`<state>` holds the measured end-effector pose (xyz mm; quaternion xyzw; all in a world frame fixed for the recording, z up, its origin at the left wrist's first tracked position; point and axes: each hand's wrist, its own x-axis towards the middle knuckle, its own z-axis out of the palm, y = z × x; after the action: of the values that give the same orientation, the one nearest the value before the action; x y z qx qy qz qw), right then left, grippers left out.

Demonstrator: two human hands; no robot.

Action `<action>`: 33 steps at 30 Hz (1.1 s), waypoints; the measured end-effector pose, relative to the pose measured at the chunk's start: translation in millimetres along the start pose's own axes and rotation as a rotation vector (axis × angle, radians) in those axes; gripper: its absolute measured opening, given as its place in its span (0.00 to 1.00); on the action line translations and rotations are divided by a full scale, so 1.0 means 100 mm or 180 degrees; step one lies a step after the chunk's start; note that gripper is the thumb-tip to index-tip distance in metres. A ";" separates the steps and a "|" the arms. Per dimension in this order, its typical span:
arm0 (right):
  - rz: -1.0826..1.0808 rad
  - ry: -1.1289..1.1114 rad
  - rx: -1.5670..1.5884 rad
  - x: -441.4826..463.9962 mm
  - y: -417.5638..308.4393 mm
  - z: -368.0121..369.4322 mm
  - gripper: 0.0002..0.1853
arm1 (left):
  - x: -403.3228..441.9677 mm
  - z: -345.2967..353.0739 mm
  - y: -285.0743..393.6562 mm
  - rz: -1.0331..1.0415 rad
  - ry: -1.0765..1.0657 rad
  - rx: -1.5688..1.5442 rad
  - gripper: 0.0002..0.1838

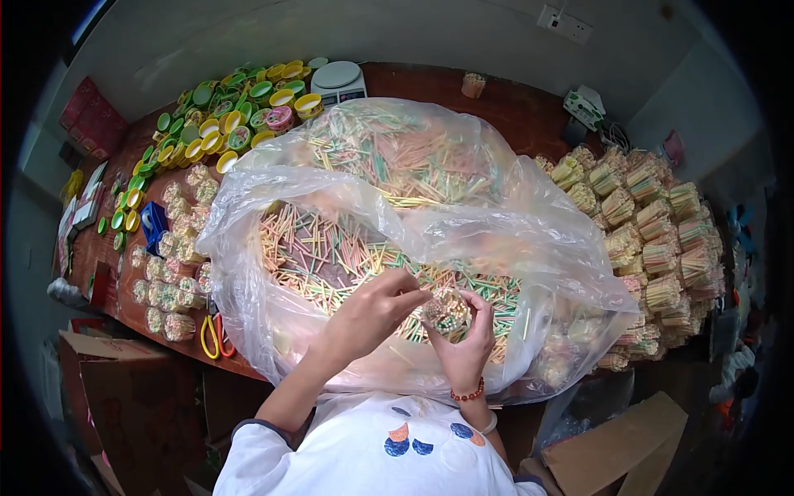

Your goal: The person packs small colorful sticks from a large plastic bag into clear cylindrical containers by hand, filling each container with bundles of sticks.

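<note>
A large clear plastic bag lies open on the table, full of loose thin pastel sticks. Over its opening, my right hand curls around a round bundle of sticks, whose ends face up. My left hand is beside the bundle, thumb and fingers pinched together at its upper left edge. Whatever lies between those left fingertips is too small to make out.
Stick bundles are piled on the right and smaller ones on the left. Yellow and green tubs, a scale and a blue tape dispenser stand behind. Scissors lie at the front left edge. Cardboard boxes sit below.
</note>
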<state>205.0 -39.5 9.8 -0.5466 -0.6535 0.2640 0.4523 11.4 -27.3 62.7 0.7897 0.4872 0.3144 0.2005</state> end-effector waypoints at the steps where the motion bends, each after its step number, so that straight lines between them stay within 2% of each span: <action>1: -0.0046 0.0015 -0.0071 0.00 -0.01 0.00 0.36 | 0.04 0.04 -0.04 0.0198 -0.0148 -0.0041 0.16; 2: -0.0122 -0.0004 -0.0111 0.00 -0.02 0.02 0.35 | 0.08 0.07 -0.01 0.0396 -0.0088 -0.0071 0.20; 3: 0.0084 -0.0160 0.0101 -0.02 -0.01 0.02 0.37 | 0.12 0.09 0.03 0.0565 -0.0003 -0.0061 0.24; 4: 0.0018 -0.0104 0.0478 -0.04 0.03 0.02 0.38 | 0.14 0.05 0.08 0.0735 0.0020 -0.0145 0.36; 6: 0.0089 0.0040 0.1007 -0.06 0.02 0.08 0.42 | 0.04 0.08 0.16 0.0546 0.0259 0.0144 0.46; 7: 0.0147 0.0000 0.0941 -0.05 -0.06 0.10 0.45 | -0.04 0.11 0.13 0.0384 0.0067 -0.0111 0.49; 8: 0.0212 -0.0011 0.0848 -0.03 -0.13 0.12 0.47 | -0.16 0.04 0.12 0.0227 0.0177 -0.0011 0.49; 10: -0.0175 -0.0305 0.1024 0.01 -0.27 0.23 0.51 | -0.33 -0.06 0.10 -0.0398 -0.0065 -0.0734 0.48; 11: -0.0237 -0.0500 0.1178 -0.01 -0.35 0.28 0.52 | -0.46 -0.14 0.09 -0.0264 0.0513 -0.0552 0.44; 15: -0.0701 -0.1567 0.1336 0.08 -0.62 0.28 0.52 | -1.14 -0.93 0.33 -0.1552 0.1490 0.0202 0.35; 17: -0.0305 -0.1530 0.1337 0.09 -0.55 0.09 0.49 | -1.55 -1.27 0.39 -0.2639 0.1990 0.0637 0.33; 18: -0.0101 -0.1285 0.1135 0.09 -0.52 -0.02 0.43 | -1.83 -1.38 0.28 -0.2788 0.2084 0.1311 0.33; 19: 0.0024 -0.1074 0.0882 0.10 -0.38 -0.16 0.41 | -2.07 -1.43 0.14 -0.3107 0.2415 0.1440 0.32; 22: 0.0294 -0.0200 0.0307 0.17 -0.05 -0.50 0.34 | -2.73 -1.50 -0.35 -0.4155 0.2491 0.1668 0.30; 25: 0.0123 0.0232 -0.0264 0.32 0.22 -0.85 0.30 | -3.21 -1.32 -0.85 -0.3942 0.2650 0.1868 0.32; 26: 0.0114 0.0338 -0.0412 0.36 0.23 -0.93 0.30 | -3.19 -1.29 -0.89 -0.4031 0.2627 0.1633 0.34; 27: 0.0128 0.0432 -0.0353 0.41 0.20 -0.96 0.29 | -3.23 -1.24 -0.96 -0.3983 0.2563 0.1603 0.34; 29: 0.0134 0.0504 -0.0289 0.49 0.14 -0.96 0.28 | -3.30 -1.10 -1.13 -0.3283 0.3190 0.1478 0.33; 33: -0.0110 0.0384 -0.0117 0.66 0.08 -0.81 0.27 | -3.22 -0.96 -1.17 -0.3051 0.3320 0.1057 0.32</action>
<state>280.9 13.8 59.3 -0.5584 -0.6391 0.2107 0.4852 -235.4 -262.6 -37.5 0.2569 0.8531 0.4495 -0.0646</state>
